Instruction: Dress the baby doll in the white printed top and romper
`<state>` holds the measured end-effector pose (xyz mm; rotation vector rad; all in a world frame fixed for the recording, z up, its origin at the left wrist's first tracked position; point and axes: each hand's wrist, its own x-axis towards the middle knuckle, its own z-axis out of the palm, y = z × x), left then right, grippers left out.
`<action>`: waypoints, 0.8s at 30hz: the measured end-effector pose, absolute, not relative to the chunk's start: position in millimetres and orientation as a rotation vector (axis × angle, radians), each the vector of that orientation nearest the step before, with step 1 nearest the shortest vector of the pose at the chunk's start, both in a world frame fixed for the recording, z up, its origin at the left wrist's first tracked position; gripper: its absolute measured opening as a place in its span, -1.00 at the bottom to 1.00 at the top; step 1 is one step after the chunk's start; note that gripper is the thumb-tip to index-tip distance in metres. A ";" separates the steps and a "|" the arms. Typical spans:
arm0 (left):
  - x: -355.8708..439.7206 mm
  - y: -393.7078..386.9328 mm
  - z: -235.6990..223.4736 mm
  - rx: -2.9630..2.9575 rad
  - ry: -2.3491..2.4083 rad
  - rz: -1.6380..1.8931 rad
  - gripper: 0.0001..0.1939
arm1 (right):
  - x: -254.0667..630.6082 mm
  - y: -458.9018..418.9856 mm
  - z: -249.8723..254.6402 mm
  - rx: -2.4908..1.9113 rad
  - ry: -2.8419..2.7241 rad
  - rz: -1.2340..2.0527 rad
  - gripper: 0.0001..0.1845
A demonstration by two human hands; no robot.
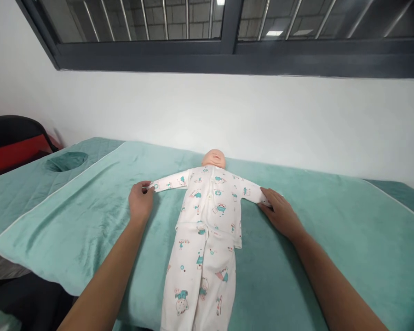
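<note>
A baby doll (pixel 214 158) lies face up in the middle of the bed, dressed in a white printed shirt (pixel 210 197) and matching trousers (pixel 200 276). Both sleeves are spread out to the sides. My left hand (pixel 141 201) pinches the cuff of the sleeve (pixel 169 182) on the left, fingers closed. On the other side, my right hand (pixel 282 214) holds the end of the opposite sleeve (pixel 251 191) between thumb and fingers. The doll's own hands do not show. The trouser legs run past the lower edge of the view.
A green plush cover (pixel 331 239) lies over the bed, which has a face hole (pixel 67 162) at the left. Behind stands a white wall (pixel 152 105) below a barred window with a dark frame (pixel 193 62). A black and red object (pixel 17 149) is at far left.
</note>
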<state>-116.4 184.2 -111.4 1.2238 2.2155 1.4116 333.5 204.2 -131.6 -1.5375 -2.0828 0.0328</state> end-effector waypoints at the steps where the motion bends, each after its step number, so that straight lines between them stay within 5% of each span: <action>1: -116.0 184.1 -110.4 1.219 2.224 1.405 -0.70 | 332.9 204.6 -132.9 -1.555 -2.106 0.039 -0.43; 17: -124.1 203.6 -120.2 1.464 2.303 1.255 -0.72 | 332.9 201.6 -131.1 -1.655 -1.969 0.002 -0.54; 24: -110.7 161.3 -115.8 1.404 2.286 1.514 -0.68 | 284.7 125.8 -118.5 -1.432 -1.971 -0.078 -0.52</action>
